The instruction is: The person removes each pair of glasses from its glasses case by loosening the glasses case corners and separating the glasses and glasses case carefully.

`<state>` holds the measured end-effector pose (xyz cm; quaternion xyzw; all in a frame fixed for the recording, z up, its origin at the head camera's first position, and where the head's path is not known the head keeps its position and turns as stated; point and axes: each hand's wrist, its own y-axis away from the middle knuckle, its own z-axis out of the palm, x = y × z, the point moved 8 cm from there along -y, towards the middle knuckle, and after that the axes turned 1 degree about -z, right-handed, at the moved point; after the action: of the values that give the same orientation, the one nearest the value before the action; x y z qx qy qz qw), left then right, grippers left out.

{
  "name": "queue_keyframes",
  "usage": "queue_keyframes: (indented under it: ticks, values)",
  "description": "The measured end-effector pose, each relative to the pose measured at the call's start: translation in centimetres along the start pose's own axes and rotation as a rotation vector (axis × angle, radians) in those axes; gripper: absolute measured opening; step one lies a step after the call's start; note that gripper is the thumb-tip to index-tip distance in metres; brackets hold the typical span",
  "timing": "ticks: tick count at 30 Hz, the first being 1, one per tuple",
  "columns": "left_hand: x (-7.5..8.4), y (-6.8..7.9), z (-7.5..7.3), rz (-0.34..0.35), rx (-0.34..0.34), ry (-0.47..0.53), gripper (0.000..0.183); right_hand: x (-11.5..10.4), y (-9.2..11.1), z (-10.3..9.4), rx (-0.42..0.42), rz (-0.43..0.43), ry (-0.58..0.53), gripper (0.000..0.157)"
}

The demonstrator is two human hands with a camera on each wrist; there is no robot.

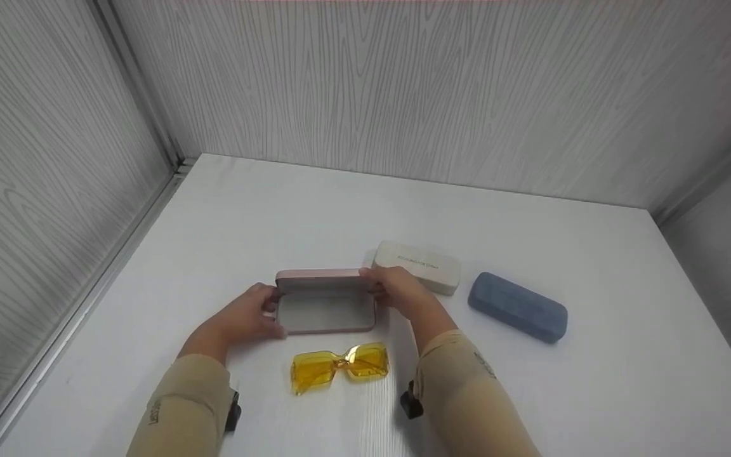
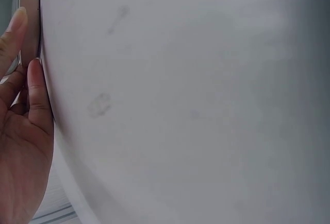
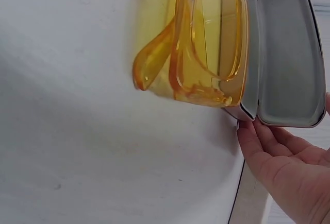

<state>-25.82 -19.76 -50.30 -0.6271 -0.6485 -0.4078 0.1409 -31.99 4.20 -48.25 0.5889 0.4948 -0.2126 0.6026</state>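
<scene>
A pinkish glasses case (image 1: 324,274) with a grey lining lies opened on the white table, its lid raised at the back. My left hand (image 1: 242,317) grips the left end, thumb near the front corner. At the right end my right hand (image 1: 403,292) holds the lid's corner and side. In the right wrist view the fingers (image 3: 278,144) touch the end of the case near its hinge. Yellow transparent sunglasses (image 1: 316,369) rest just in front of the case, between my forearms. The left wrist view shows only an edge of the case (image 2: 31,28) between fingers and thumb.
A cream glasses case (image 1: 429,263) with dark lettering lies shut behind my right hand, partly covered by it. Further right is a shut blue glasses case (image 1: 518,308), set at a slant. Wood-patterned panels (image 1: 372,89) enclose the table at the back and sides.
</scene>
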Motion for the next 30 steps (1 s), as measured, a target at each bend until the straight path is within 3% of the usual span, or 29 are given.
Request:
queue_keyframes:
  ticks: [7,12,20,30]
  values:
    - [0.1,0.2,-0.1,0.004,0.005,-0.019,0.079,0.2,0.0,0.2,-0.048,-0.037,-0.026,0.04]
    - [0.2,0.1,-0.1,0.023,0.017,-0.045,0.08,0.4,0.0,0.0,-0.063,-0.111,-0.004,0.035]
    - [0.3,0.1,0.0,0.039,0.016,-0.06,0.075,1.1,0.4,-0.7,-0.032,-0.169,0.162,0.048]
    - [0.9,0.2,-0.1,0.099,0.014,-0.066,0.066,1.7,0.9,-1.0,-0.029,-0.253,0.261,0.061]
